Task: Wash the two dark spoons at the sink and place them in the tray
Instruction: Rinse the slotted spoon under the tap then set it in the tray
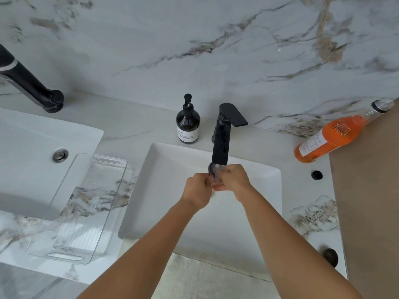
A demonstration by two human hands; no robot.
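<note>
Both hands meet under the spout of the black faucet (220,145), over the white sink (248,214). My left hand (197,187) and my right hand (233,180) pinch a dark spoon (212,171) between them; only a blurred dark part shows at the fingertips, right below the spout. A second dark spoon (330,256) lies on the counter at the sink's right front corner, partly behind my right forearm. The clear plastic tray (103,167) rests on the counter left of the sink, with nothing inside.
A dark soap pump bottle (188,125) stands left of the faucet. An orange bottle (332,137) stands at the right against the wall, beside a beige panel (371,190). A second sink (32,165) with its own black faucet (28,83) is at the far left.
</note>
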